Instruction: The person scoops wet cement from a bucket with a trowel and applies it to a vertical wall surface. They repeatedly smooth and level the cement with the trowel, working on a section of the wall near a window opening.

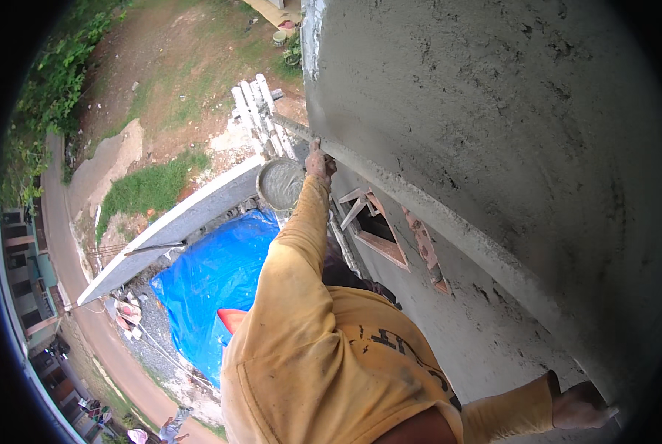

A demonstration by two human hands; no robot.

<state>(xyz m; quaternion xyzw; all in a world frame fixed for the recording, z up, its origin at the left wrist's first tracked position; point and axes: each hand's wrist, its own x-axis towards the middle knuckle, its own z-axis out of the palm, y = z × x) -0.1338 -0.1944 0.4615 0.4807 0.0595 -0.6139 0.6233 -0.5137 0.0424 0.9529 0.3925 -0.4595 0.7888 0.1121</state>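
A long, mortar-smeared straightedge (449,211) lies slantwise against the grey plastered wall (486,89), its far end sticking out past the wall's corner. My left hand (318,164), arm stretched far ahead, is closed around the straightedge near that corner, thumb on top. At the lower right my right hand (584,407) grips the near end, its fingers partly in shadow. Beneath my left hand and apart from it stands a round basin (260,185) of wet grey mortar. The plaster above the bar looks damp, with rough dark pits.
Below the bar is a window opening (375,226) with a wooden frame. Far below spreads a blue tarp (212,259) beside a low wall (172,222). Whitish poles (255,111) lie beyond the basin. A road (101,325) and a person (172,425) appear lower left.
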